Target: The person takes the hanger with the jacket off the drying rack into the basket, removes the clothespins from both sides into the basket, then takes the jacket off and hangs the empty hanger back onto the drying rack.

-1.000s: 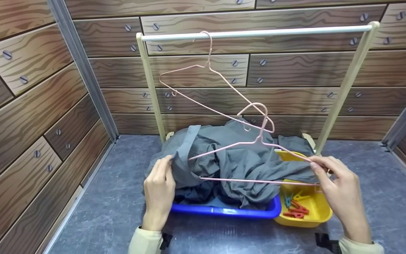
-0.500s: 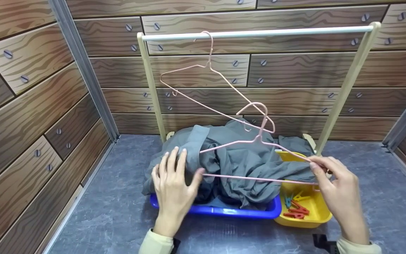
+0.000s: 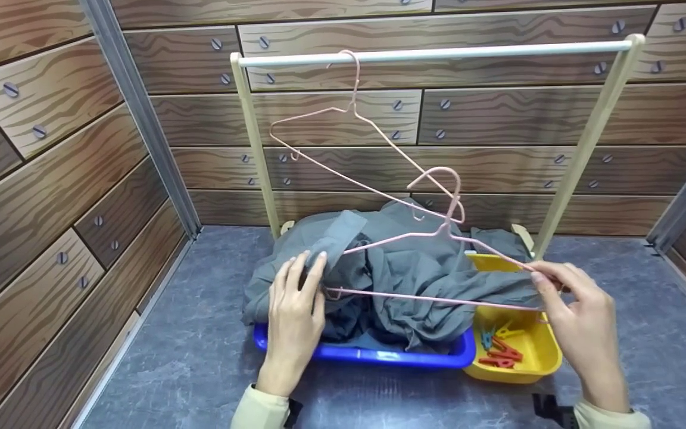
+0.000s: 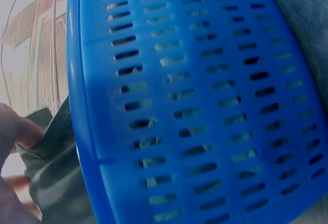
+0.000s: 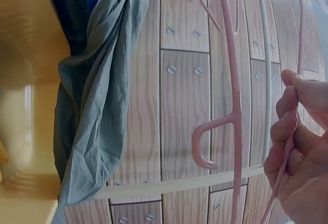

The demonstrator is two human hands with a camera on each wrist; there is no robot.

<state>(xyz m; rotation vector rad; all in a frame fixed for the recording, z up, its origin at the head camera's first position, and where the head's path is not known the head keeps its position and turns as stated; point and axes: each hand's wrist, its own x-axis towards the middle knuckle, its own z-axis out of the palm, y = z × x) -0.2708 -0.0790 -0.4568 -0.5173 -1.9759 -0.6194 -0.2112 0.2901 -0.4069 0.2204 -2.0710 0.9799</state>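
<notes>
My right hand [image 3: 584, 322] pinches the right shoulder of a pink wire hanger [image 3: 402, 238], whose hook points up. The hanger's left end goes into a grey garment [image 3: 426, 286], near a flat band of its cloth [image 3: 340, 235]. There my left hand [image 3: 295, 316] holds the cloth, with thumb and fingers on either side of it in the left wrist view. Heaped grey cloth overhangs a blue perforated basket [image 4: 205, 90]. In the right wrist view, a hanging end of the garment [image 5: 102, 101] stays apart from my right hand [image 5: 302, 147].
A second pink hanger [image 3: 355, 179] hangs from the white rail [image 3: 468, 55] of a wooden-legged rack. Beside the basket stands a yellow bin [image 3: 548, 351] with several clothespins [image 3: 504, 351]. Patterned wood panels [image 3: 498, 113] surround the grey floor [image 3: 158, 351].
My left hand let go of the band, spread its fingers over the garment, then took the cloth again a little farther right. My right hand and the hanger shifted slightly right.
</notes>
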